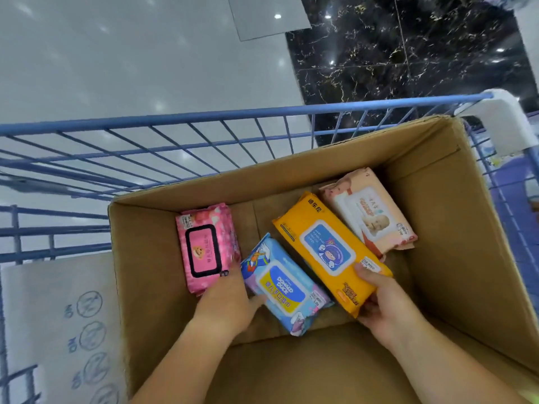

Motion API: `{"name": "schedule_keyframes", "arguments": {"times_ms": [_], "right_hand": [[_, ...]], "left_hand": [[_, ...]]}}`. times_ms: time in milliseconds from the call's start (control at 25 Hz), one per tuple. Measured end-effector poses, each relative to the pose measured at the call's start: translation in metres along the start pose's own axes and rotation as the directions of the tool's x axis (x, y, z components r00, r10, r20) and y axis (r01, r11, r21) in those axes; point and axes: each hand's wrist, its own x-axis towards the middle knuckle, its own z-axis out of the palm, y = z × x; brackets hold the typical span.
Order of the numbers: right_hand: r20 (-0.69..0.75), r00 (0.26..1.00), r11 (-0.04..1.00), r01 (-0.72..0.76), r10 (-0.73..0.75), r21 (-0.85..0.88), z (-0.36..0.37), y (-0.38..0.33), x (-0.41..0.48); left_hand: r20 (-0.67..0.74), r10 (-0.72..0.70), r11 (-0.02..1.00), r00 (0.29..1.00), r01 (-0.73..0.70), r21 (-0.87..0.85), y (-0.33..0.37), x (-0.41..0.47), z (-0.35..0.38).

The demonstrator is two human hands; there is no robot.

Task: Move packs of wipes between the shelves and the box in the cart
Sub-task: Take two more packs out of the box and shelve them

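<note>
An open cardboard box stands in a blue wire cart. Several packs of wipes lie inside it: a pink pack at the left, a blue Donald Duck pack in the middle, an orange pack to its right, and a pale peach baby pack at the far right. My left hand grips the near left edge of the blue pack, thumb on top. My right hand holds the near end of the orange pack, thumb on its face and fingers under it.
A flat grey-white carton with blue printed symbols lies in the cart left of the box. Beyond the cart rail are a glossy pale floor and a black marbled floor area. A white plastic cart corner is at the upper right.
</note>
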Motion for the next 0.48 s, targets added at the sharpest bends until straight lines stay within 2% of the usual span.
{"name": "schedule_keyframes", "arguments": {"times_ms": [80,120,160,200,280,400,480], "right_hand": [[-0.003,1.0,0.999,-0.021,0.021,-0.033,-0.006,-0.005,-0.003],[-0.012,1.0,0.999,-0.024,0.023,-0.038,-0.01,-0.007,-0.004],[-0.014,1.0,0.999,-0.027,0.027,-0.038,-0.011,-0.008,-0.006],[-0.008,0.999,0.999,-0.034,0.034,-0.038,-0.011,-0.008,-0.007],[0.014,0.999,0.999,-0.039,0.04,-0.032,-0.01,-0.009,-0.007],[0.041,0.999,0.999,-0.026,0.027,-0.025,-0.01,-0.006,-0.004],[0.039,0.999,0.999,-0.018,0.019,-0.027,-0.011,-0.004,-0.004]], "left_hand": [[-0.004,0.097,0.969,0.995,-0.094,0.227,0.01,0.017,-0.018],[0.043,0.168,0.957,0.985,-0.174,0.232,0.013,0.031,-0.022],[0.119,0.201,0.961,0.972,-0.22,0.166,0.015,0.041,-0.026],[0.21,0.192,0.975,0.959,-0.21,0.069,0.017,0.049,-0.029],[0.384,0.14,0.988,0.913,-0.151,0.0,0.016,0.063,-0.027],[0.464,0.122,0.99,0.877,-0.138,0.001,0.008,0.075,-0.014],[0.44,0.137,0.99,0.888,-0.136,-0.035,0.005,0.069,-0.004]]}}
